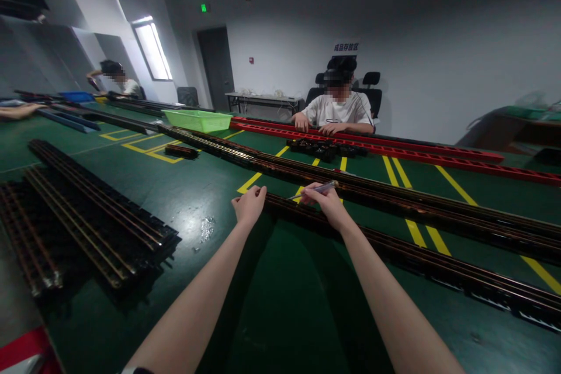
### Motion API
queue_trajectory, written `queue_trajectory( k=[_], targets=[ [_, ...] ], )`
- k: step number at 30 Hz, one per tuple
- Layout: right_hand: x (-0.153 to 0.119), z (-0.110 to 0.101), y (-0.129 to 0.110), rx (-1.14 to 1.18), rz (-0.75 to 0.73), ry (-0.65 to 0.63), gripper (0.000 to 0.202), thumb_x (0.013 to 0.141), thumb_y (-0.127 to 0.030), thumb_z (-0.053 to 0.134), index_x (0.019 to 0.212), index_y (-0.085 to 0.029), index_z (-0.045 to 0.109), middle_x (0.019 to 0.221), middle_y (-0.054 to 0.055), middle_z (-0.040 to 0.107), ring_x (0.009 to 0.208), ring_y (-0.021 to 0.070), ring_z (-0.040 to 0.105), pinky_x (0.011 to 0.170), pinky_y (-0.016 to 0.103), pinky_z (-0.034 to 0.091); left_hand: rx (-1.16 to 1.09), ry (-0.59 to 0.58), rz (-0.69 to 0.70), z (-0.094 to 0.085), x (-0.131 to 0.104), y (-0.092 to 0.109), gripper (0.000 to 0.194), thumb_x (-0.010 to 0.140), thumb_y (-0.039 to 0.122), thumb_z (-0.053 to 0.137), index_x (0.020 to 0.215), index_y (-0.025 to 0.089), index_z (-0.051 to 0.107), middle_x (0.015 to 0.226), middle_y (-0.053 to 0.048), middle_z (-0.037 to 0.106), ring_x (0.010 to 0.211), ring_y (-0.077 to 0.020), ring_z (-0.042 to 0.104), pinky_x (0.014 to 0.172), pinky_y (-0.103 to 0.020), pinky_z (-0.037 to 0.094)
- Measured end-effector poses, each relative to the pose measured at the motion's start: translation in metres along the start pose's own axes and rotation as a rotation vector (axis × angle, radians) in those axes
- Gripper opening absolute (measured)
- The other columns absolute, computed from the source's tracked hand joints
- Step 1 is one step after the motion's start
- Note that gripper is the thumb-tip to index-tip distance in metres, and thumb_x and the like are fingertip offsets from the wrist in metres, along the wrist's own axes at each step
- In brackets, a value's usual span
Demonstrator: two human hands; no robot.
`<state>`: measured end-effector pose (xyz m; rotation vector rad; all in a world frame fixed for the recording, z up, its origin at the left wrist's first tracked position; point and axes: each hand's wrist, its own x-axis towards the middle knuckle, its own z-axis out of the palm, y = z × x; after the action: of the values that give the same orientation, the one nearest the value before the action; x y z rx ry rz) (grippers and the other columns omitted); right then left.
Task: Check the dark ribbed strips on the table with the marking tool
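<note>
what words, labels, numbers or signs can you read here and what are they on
"成品存放区": dark lettering on the back wall, above the seated person.
Green lit sign above the door: too small and blurred to read.
Small red box on the wall: too small to tell if it bears text.
Tool in the right hand: no lettering can be made out.

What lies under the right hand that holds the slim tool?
Beneath the right hand runs a long dark strip, lying on the green table. The stretch covered by the hand cannot be seen.
</note>
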<state>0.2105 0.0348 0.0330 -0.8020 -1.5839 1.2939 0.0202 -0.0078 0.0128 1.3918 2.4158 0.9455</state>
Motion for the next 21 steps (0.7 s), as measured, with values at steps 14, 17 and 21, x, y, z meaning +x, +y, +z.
queue_trajectory(
  k=[14,17,21],
  targets=[
    [0.0030,-0.0001,0.0028,0.116,0.014,0.094,0.012,0.058,-0.028,0.061,0.054,-0.018,0.064,0.049,0.001,0.061,0.049,0.0132,0.054,0.053,0.026,0.041,-0.020,0.012,0.031,-0.0005,-0.0011,-0.0013,0.036,0.088,0.043,0.033,0.082,0.023,0.062,0.086,-0.003,0.071,0.089,-0.0231,0.063,0.097,-0.044,0.032],
    [0.0027,-0.0003,0.0024,0.139,0.014,0.118,0.011,0.057,-0.028,0.061,0.053,-0.018,0.063,0.048,0.000,0.060,0.049,0.0131,0.054,0.053,0.026,0.042,-0.017,0.017,0.036,-0.0002,-0.0009,-0.0018,0.036,0.088,0.043,0.033,0.081,0.023,0.062,0.086,-0.003,0.071,0.089,-0.0232,0.063,0.096,-0.044,0.032],
    [0.0024,0.0000,0.0016,0.169,0.013,0.154,0.011,0.056,-0.028,0.061,0.051,-0.018,0.062,0.046,0.000,0.059,0.048,0.0128,0.053,0.052,0.026,0.043,-0.021,0.013,0.039,0.0000,-0.0008,-0.0020,0.036,0.088,0.043,0.032,0.082,0.023,0.062,0.086,-0.003,0.071,0.089,-0.0236,0.063,0.097,-0.045,0.032]
  ],
)
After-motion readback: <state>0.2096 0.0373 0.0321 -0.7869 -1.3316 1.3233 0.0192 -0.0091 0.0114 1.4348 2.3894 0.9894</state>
